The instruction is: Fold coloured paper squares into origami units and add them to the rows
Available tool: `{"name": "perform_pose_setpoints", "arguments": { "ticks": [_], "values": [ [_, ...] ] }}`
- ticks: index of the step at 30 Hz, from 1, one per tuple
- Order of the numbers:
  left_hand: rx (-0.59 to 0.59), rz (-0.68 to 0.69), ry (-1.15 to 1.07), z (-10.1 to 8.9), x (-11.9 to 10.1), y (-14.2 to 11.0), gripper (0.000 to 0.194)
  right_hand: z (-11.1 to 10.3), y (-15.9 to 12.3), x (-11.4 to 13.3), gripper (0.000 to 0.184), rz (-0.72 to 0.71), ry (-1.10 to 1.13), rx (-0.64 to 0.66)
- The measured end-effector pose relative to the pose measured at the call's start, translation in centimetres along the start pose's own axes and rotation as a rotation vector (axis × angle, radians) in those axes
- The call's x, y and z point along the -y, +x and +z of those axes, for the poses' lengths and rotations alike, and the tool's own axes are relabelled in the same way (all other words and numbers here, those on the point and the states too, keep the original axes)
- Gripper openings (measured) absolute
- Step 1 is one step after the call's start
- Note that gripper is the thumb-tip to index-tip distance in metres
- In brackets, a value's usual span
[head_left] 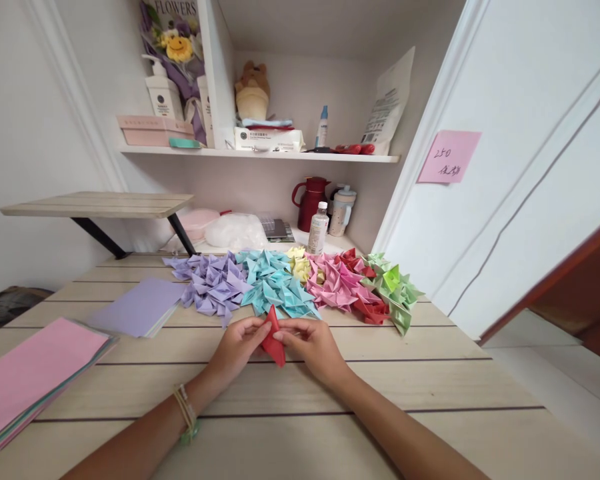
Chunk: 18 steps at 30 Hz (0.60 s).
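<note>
A small red folded paper (275,348) is pinched between my two hands, upright just above the table in front of me. My left hand (243,337) closes its thumb and fingers on the paper's left side. On the other side, my right hand (310,340) grips it with thumb and forefinger. Part of the paper hides behind the fingertips. Beyond the hands lies a row of folded paper pieces: purple ones (215,283), blue ones (280,290), yellow ones (299,265), pink ones (333,283), red ones (373,311) and green ones (400,293).
Purple sheets (140,305) and a stack of pink sheets (40,373) lie on the slatted table (430,393) at the left. A raised wooden stand (100,203) is behind them. Behind the paper pieces stand a bottle (319,230), a red jug (312,203) and a tumbler (342,212).
</note>
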<state>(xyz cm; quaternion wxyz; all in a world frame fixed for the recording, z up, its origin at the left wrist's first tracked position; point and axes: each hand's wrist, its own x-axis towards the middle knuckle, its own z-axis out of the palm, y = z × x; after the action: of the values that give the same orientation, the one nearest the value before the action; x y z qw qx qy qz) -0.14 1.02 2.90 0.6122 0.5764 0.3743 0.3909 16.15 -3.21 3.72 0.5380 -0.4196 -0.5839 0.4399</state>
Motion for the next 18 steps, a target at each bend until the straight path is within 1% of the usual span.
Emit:
{"name": "perform_pose_setpoints", "arguments": {
  "ticks": [3, 6, 8, 11, 18],
  "values": [
    [0.012, -0.004, -0.024, 0.05, -0.36, -0.02, 0.029, 0.09, 0.04, 0.25, 0.029, 0.027, 0.134, 0.033],
    [0.043, -0.006, -0.088, 0.11, -0.51, -0.08, 0.029, -0.01, 0.18, 0.37, 0.03, 0.045, 0.212, 0.006],
    [0.041, 0.009, -0.113, 0.11, -0.4, -0.06, 0.028, -0.07, 0.25, 0.41, 0.034, 0.068, 0.249, 0.001],
    [0.036, 0.033, -0.131, 0.05, -0.14, 0.01, 0.026, -0.09, 0.29, 0.45, 0.038, 0.099, 0.277, 0.004],
    [0.039, 0.034, -0.136, 0.05, -0.25, -0.03, 0.025, -0.09, 0.31, 0.39, 0.038, 0.105, 0.29, 0.001]
  ]
}}
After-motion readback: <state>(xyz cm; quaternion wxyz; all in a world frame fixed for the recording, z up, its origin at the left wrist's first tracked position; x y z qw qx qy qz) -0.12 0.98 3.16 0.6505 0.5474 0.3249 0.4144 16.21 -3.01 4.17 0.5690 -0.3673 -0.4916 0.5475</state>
